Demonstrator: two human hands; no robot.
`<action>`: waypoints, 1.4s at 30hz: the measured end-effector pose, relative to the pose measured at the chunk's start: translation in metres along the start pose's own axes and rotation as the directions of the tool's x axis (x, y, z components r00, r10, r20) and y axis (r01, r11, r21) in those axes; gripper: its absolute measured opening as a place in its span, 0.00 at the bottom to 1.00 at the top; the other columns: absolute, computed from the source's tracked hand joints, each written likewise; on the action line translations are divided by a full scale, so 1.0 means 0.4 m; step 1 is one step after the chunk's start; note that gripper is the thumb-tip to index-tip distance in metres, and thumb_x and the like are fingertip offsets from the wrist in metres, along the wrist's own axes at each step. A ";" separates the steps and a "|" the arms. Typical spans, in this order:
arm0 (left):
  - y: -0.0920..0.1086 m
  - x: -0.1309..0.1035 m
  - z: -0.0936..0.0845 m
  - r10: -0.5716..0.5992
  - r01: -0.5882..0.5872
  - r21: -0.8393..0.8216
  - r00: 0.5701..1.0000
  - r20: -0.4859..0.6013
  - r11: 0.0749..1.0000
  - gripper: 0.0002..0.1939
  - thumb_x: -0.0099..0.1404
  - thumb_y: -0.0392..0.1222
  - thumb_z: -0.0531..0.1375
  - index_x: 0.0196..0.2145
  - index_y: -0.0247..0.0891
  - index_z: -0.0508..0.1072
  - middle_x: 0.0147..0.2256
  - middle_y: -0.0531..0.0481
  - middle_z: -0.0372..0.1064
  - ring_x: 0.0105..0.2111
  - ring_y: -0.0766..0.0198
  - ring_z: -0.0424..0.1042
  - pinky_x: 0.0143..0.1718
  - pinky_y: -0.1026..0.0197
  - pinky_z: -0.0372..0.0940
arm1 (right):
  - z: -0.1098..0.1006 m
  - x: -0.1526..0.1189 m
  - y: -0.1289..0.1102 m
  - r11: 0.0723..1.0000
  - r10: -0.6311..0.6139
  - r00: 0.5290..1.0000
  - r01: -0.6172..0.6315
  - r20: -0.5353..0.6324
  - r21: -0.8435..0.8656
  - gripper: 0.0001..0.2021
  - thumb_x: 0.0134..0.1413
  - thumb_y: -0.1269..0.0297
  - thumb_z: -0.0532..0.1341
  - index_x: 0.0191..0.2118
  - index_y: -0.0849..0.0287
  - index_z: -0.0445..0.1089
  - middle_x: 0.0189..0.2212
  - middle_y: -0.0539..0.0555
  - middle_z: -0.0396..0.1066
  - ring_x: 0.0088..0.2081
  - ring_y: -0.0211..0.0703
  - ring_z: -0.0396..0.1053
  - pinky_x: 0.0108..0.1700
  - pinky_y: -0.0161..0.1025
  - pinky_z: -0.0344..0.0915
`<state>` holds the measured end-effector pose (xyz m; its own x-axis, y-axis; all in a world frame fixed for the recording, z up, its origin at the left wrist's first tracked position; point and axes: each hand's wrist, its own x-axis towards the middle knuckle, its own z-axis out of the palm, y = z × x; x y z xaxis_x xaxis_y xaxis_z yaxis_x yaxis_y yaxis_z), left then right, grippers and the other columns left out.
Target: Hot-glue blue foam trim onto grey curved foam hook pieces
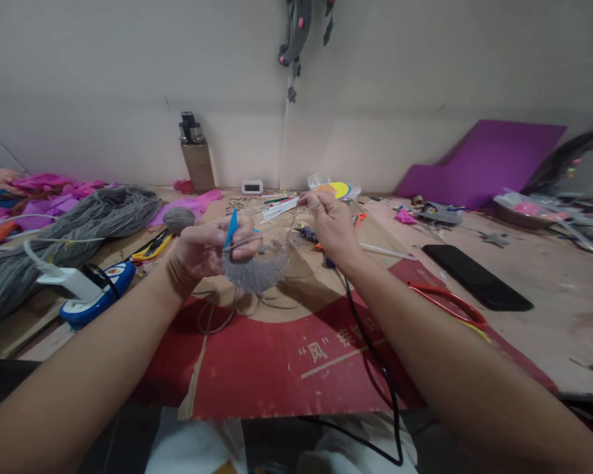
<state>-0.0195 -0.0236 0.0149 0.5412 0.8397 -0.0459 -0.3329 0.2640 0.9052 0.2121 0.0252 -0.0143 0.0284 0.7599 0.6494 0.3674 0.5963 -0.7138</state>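
Observation:
A curved piece wrapped in grey yarn (257, 271), with a pointed blue part (232, 228) at its left end, hangs over the cardboard. My left hand (212, 247) is closed on its left end, the fingers pressed around the yarn and blue part. My right hand (329, 220) is pinched beside the crescent's right end; a thin strand seems to run from its fingertips, though blur hides the detail. Loose grey yarn (217, 322) loops below the piece onto the red and brown cardboard (257, 368).
Grey yarn skeins (103, 214), a yellow cutter (153, 245) and a blue power strip (121, 278) lie left. Red-handled scissors (449, 303) and a black phone (477, 276) lie right. A black cable (360, 316) crosses the cardboard. A box-shaped device (196, 161) stands by the wall.

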 end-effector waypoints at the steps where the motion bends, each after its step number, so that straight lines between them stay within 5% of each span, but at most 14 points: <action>1: 0.002 0.006 -0.003 0.030 -0.030 0.011 1.000 0.001 1.000 0.10 0.47 0.39 0.62 0.20 0.40 0.62 0.19 0.50 0.56 0.19 0.63 0.61 0.20 0.60 0.59 | -0.006 0.003 -0.002 1.000 0.012 0.999 -0.012 -0.039 0.002 0.16 0.63 0.53 0.52 0.32 0.56 0.72 0.36 0.54 0.72 0.43 0.44 0.68 0.49 0.42 0.59; 3: 0.011 0.019 -0.013 0.091 -0.090 0.047 0.996 -0.008 0.995 0.07 0.46 0.36 0.63 0.22 0.38 0.66 0.21 0.48 0.62 0.21 0.64 0.65 0.22 0.61 0.62 | -0.016 0.008 -0.008 0.995 0.080 0.996 -0.077 -0.051 0.057 0.16 0.62 0.52 0.53 0.32 0.56 0.71 0.33 0.54 0.71 0.38 0.43 0.68 0.45 0.42 0.61; 6: 0.038 0.039 -0.040 0.209 -0.200 0.071 0.964 -0.165 0.977 0.05 0.48 0.34 0.62 0.25 0.35 0.69 0.23 0.49 0.67 0.17 0.72 0.60 0.17 0.68 0.56 | -0.024 0.011 -0.031 0.976 0.166 0.986 -0.165 0.000 0.139 0.16 0.63 0.52 0.52 0.32 0.56 0.69 0.27 0.52 0.68 0.29 0.40 0.66 0.36 0.40 0.61; 10: 0.079 0.045 -0.082 0.330 -0.385 -0.054 0.847 -0.417 0.921 0.09 0.55 0.34 0.61 0.21 0.36 0.63 0.21 0.52 0.67 0.14 0.77 0.54 0.13 0.72 0.51 | -0.034 0.014 -0.062 0.982 0.185 0.981 -0.186 0.049 0.015 0.15 0.64 0.59 0.50 0.32 0.57 0.71 0.22 0.50 0.64 0.24 0.38 0.59 0.30 0.39 0.57; 12: 0.090 0.041 -0.094 0.331 -0.410 -0.084 0.827 -0.454 0.908 0.13 0.57 0.34 0.60 0.19 0.37 0.60 0.21 0.52 0.66 0.13 0.77 0.54 0.13 0.72 0.51 | -0.040 0.013 -0.069 0.973 0.227 0.961 -0.216 0.156 -0.085 0.14 0.62 0.62 0.51 0.32 0.58 0.72 0.22 0.51 0.65 0.24 0.39 0.61 0.31 0.40 0.58; 15: 0.088 0.039 -0.093 0.332 -0.390 -0.055 0.842 -0.425 0.919 0.08 0.56 0.34 0.60 0.22 0.36 0.64 0.21 0.53 0.66 0.13 0.77 0.54 0.12 0.73 0.49 | -0.043 0.002 -0.075 0.945 0.229 0.910 -0.122 0.346 -0.302 0.08 0.53 0.64 0.60 0.37 0.59 0.74 0.35 0.57 0.73 0.38 0.48 0.69 0.42 0.46 0.64; 17: 0.074 0.044 -0.082 0.336 -0.356 0.014 0.868 -0.367 0.934 0.03 0.53 0.34 0.60 0.25 0.34 0.68 0.22 0.53 0.67 0.14 0.77 0.54 0.13 0.73 0.49 | -0.034 -0.013 -0.083 0.930 0.163 0.891 0.005 0.425 -0.368 0.17 0.47 0.64 0.66 0.45 0.58 0.73 0.49 0.61 0.70 0.52 0.57 0.66 0.54 0.53 0.62; 20: 0.043 0.055 -0.057 0.331 -0.300 0.155 0.913 -0.239 0.941 0.05 0.49 0.35 0.62 0.26 0.33 0.70 0.22 0.53 0.65 0.15 0.76 0.54 0.14 0.71 0.49 | 0.000 -0.044 -0.105 0.984 0.049 0.888 0.036 0.457 -0.175 0.22 0.52 0.64 0.64 0.53 0.56 0.66 0.56 0.61 0.66 0.58 0.53 0.63 0.59 0.53 0.59; 24: 0.004 0.065 -0.020 0.347 -0.288 0.323 0.927 -0.143 0.902 0.07 0.51 0.36 0.65 0.28 0.34 0.70 0.19 0.57 0.59 0.16 0.75 0.53 0.16 0.70 0.48 | 0.063 -0.088 -0.122 0.968 0.028 0.908 -0.129 0.419 0.216 0.22 0.53 0.60 0.64 0.53 0.54 0.60 0.50 0.59 0.69 0.53 0.46 0.68 0.55 0.49 0.65; 29: -0.003 0.060 0.003 0.399 -0.333 0.351 0.907 -0.137 0.875 0.06 0.52 0.37 0.64 0.28 0.35 0.70 0.20 0.57 0.58 0.16 0.75 0.53 0.17 0.69 0.49 | 0.092 -0.106 -0.103 0.888 0.164 0.855 -0.345 0.492 0.304 0.22 0.45 0.66 0.68 0.46 0.54 0.62 0.33 0.50 0.70 0.31 0.37 0.69 0.33 0.38 0.69; 35: 0.054 0.043 -0.012 0.468 -0.432 0.182 0.835 -0.290 0.883 0.07 0.52 0.33 0.60 0.23 0.37 0.63 0.21 0.56 0.59 0.16 0.76 0.51 0.16 0.70 0.47 | 0.033 -0.066 -0.122 0.805 0.111 0.747 -0.454 0.656 0.382 0.06 0.50 0.65 0.64 0.35 0.58 0.70 0.25 0.45 0.67 0.22 0.29 0.62 0.24 0.30 0.61; 39: 0.092 0.028 -0.030 0.481 -0.488 0.070 0.808 -0.341 0.870 0.05 0.53 0.30 0.57 0.23 0.36 0.64 0.20 0.55 0.61 0.16 0.76 0.50 0.15 0.71 0.46 | -0.011 -0.038 -0.136 0.720 0.112 0.774 -0.496 0.623 0.486 0.09 0.50 0.59 0.65 0.33 0.57 0.70 0.19 0.41 0.55 0.17 0.27 0.47 0.19 0.29 0.51; 42: 0.102 0.022 -0.035 0.437 -0.450 0.054 0.824 -0.361 0.891 0.03 0.54 0.30 0.56 0.25 0.35 0.67 0.20 0.54 0.62 0.15 0.76 0.51 0.14 0.71 0.47 | -0.025 -0.021 -0.116 0.793 0.250 0.808 -0.487 0.533 0.366 0.11 0.55 0.55 0.62 0.31 0.58 0.70 0.19 0.43 0.53 0.18 0.28 0.42 0.18 0.31 0.41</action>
<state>-0.0390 0.0011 0.0454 0.0212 0.9784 0.2058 -0.4987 -0.1680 0.8503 0.2041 -0.0114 0.0159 -0.3807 0.9014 0.2062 -0.0626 0.1973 -0.9783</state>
